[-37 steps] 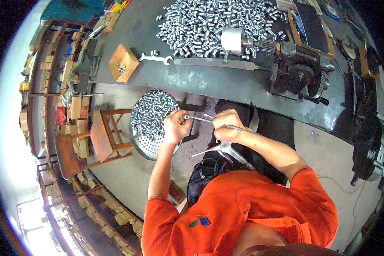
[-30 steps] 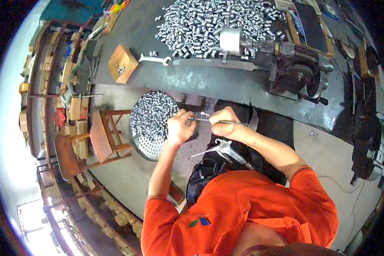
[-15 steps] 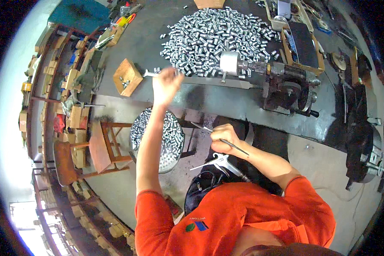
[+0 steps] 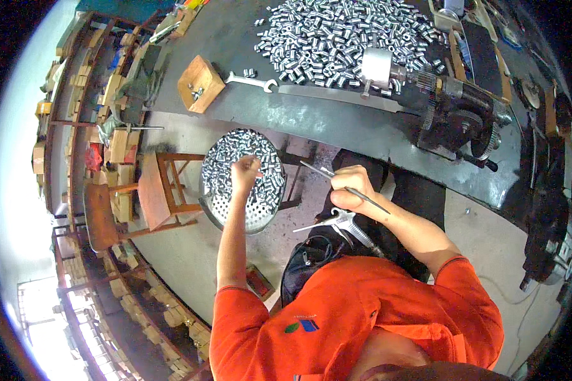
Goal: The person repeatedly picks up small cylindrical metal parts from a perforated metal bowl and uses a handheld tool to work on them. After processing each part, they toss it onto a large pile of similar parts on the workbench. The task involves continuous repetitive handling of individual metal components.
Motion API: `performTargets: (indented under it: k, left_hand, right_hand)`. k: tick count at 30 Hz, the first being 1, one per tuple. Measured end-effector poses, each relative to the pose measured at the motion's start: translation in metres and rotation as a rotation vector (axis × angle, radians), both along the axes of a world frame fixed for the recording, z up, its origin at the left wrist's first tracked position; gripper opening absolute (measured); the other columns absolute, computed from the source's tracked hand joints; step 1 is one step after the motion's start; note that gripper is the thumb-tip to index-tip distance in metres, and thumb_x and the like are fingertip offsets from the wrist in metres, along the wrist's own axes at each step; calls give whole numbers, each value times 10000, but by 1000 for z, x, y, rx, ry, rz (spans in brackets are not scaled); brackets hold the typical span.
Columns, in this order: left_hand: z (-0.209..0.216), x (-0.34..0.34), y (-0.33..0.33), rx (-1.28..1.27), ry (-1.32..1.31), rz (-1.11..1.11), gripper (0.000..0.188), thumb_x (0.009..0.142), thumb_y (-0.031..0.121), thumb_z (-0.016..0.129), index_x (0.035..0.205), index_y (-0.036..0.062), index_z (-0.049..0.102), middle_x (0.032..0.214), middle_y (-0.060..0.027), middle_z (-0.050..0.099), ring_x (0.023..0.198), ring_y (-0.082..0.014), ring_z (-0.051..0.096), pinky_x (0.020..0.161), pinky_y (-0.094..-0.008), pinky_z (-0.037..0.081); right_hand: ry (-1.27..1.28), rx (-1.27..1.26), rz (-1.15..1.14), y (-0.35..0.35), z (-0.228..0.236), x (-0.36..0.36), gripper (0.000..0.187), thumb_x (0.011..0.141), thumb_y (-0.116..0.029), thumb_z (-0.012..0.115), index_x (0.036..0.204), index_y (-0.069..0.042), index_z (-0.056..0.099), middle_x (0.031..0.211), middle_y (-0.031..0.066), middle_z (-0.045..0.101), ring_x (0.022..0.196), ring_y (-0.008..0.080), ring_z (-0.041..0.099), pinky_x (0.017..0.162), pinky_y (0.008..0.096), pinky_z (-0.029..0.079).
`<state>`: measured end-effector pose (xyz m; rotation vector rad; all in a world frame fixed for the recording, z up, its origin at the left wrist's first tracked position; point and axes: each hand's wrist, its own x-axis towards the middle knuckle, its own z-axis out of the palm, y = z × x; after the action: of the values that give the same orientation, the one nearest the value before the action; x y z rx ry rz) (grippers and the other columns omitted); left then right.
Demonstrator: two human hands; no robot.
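Your left hand (image 4: 245, 171) is closed into a loose fist right over the perforated metal basin (image 4: 260, 216) of small metal sleeves (image 4: 232, 159); whether a sleeve sits inside your curled fingers I cannot tell. Your right hand (image 4: 349, 184) pinches a thin metal rod (image 4: 346, 187), fingers clamped on its middle, the air blow gun (image 4: 337, 222) just below them. This looks like the drop-off or pick-up at the basin. The next move likely calls for bringing a sleeve up to the rod's tip and lining its bore up squarely.
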<state>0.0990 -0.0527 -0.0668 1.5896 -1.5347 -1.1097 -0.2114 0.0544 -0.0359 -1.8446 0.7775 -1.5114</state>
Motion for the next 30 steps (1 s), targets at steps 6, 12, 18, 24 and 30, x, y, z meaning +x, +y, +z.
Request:
performTargets:
  k: [6,12,18,24,30]
  left_hand:
    - [-72,13,-2,60,-435,49,316,727,172,654,958,-39,611,589,-123,614,458,-181,607,477,-278,472]
    - [-121,25,-25,-22,-659,50,282,738,198,667,935,2,618,645,-138,626,460,-200,608,491,-318,479]
    - [-94,10,-11,185,-244,98,236,779,163,633,836,-63,593,570,-100,580,406,-166,574,387,-259,447]
    - [-54,11,-3,331,150,183,216,773,64,566,931,-80,531,639,-170,597,477,-218,606,437,-275,509]
    - [27,-41,34,354,633,122,282,833,106,561,1040,-55,457,725,-214,603,600,-302,640,614,-369,548]
  right_hand:
    - [15,80,12,0,-2,1,325,625,-157,586,523,-34,303,488,100,318,422,261,364,417,379,259]
    - [19,109,23,0,-3,6,291,623,-129,574,520,-36,319,483,91,322,420,247,370,414,372,257]
    - [7,118,43,1,-5,7,297,625,-144,570,523,-37,313,483,91,320,418,249,363,417,371,263]
    - [16,95,37,1,-5,4,297,614,-137,564,525,-31,301,487,93,320,421,255,367,419,371,272]
    - [-13,84,63,4,-6,10,280,611,-101,574,521,-32,319,486,98,325,404,256,365,407,371,272]
